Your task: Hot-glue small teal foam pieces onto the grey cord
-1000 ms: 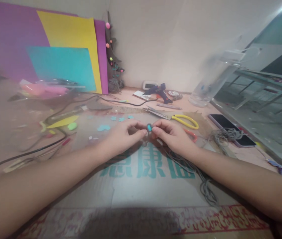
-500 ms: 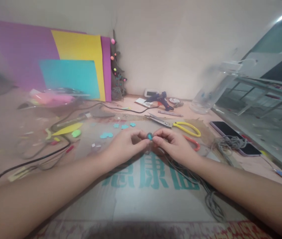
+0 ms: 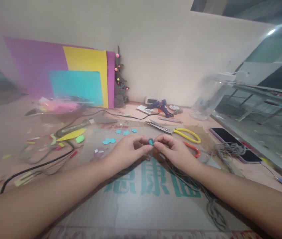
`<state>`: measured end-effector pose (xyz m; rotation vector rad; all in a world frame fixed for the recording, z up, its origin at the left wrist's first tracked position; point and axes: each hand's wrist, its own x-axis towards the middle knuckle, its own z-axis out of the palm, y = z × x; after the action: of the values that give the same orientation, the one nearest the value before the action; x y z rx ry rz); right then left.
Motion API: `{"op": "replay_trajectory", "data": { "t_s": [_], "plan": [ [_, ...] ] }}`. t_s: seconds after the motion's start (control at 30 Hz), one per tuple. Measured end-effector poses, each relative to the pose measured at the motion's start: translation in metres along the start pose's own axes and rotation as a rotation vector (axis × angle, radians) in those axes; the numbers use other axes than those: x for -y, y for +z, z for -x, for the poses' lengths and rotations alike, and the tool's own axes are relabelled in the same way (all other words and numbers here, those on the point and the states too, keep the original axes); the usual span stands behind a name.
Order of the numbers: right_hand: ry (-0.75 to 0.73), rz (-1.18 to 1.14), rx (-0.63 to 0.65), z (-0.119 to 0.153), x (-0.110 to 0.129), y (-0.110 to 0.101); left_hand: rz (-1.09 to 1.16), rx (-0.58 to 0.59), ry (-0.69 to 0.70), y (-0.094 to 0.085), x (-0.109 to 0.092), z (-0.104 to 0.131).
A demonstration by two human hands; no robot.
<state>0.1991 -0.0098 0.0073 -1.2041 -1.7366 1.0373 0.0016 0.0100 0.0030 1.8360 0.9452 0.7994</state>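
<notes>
Between my fingertips is a small round piece (image 3: pixel 151 141), teal in the middle with a grey rim; its exact kind is too small to make out. My left hand (image 3: pixel 133 151) pinches it from the left, thumb and forefinger closed. From the other side my right hand (image 3: pixel 173 147) pinches its edge. Grey cord (image 3: pixel 188 181) runs from under my right hand down over the board (image 3: pixel 131 212) with teal lettering. Teal flower-shaped cutouts (image 3: pixel 126 133) lie beyond my left hand. Just past my right hand are scissors (image 3: pixel 187 135) with one yellow and one orange handle.
A phone (image 3: pixel 227 139) with tangled cord on it lies at the right. Behind stand a dark glue gun (image 3: pixel 164 108) and a clear plastic jug (image 3: pixel 203 99). Coloured sheets (image 3: pixel 78 88) lean on the wall. A black cable (image 3: pixel 31 167) and scraps spread over the left side.
The whole view has shifted, so the scene sits slightly lower. Both hands keep their pinch on the small round piece, which has turned slightly.
</notes>
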Motion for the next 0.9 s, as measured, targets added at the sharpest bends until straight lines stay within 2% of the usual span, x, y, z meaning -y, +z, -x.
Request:
{"op": "replay_trajectory", "data": {
  "t_s": [0.2,0.4,0.6,0.73,0.9],
  "plan": [
    [-0.014,0.030,0.013,-0.0002,-0.0011,-0.0017,-0.059,-0.003,-0.011,-0.0007,0.0007,0.0003],
    [0.032,-0.055,0.011,-0.0011,-0.0013,-0.0004,-0.092,-0.032,-0.024,-0.0025,0.0038,-0.0008],
    [-0.004,-0.028,0.006,0.0006,0.0012,-0.0009,0.036,0.036,-0.023,-0.0029,0.0073,-0.0001],
    [0.013,-0.059,0.037,0.0021,0.0034,-0.0020,-0.040,-0.078,0.057,-0.0030,0.0041,-0.0023],
    [-0.032,-0.009,0.026,0.0007,0.0042,-0.0020,-0.031,-0.148,0.028,-0.0046,0.0021,-0.0034]
  ]
}}
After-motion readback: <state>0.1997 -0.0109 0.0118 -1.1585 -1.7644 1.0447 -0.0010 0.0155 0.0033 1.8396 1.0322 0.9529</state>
